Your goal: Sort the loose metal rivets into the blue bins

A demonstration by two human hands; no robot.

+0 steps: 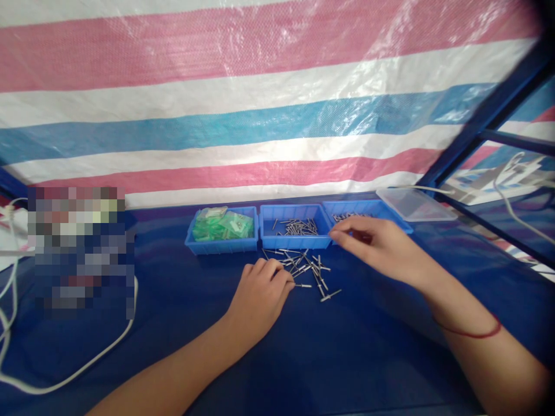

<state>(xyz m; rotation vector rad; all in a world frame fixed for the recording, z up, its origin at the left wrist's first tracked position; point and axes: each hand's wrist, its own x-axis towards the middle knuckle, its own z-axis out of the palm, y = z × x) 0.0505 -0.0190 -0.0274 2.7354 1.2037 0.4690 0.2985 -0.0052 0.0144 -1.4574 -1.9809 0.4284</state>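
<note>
My left hand (265, 293) rests low over the blue table, fingers curled closed. A blind rivet (303, 285) sticks out at its fingertips. Just beyond lies a loose pile of silver blind rivets (299, 264), in front of the middle blue bin (295, 240). That bin holds more of the same rivets (301, 226). My right hand (377, 245) hovers by the front of the right blue bin (396, 222), thumb and forefinger pinched together. Whatever is between those fingertips, if anything, cannot be made out. Small metal parts (351, 217) in the right bin are partly hidden by this hand.
The left blue bin (223, 247) holds green plastic packets (223, 224). A clear plastic lid (416, 205) lies at the back right. White cable (113, 344) loops across the left side, near a blurred-out area. A striped sheet (260, 115) hangs behind; a blue frame (468, 136) stands right.
</note>
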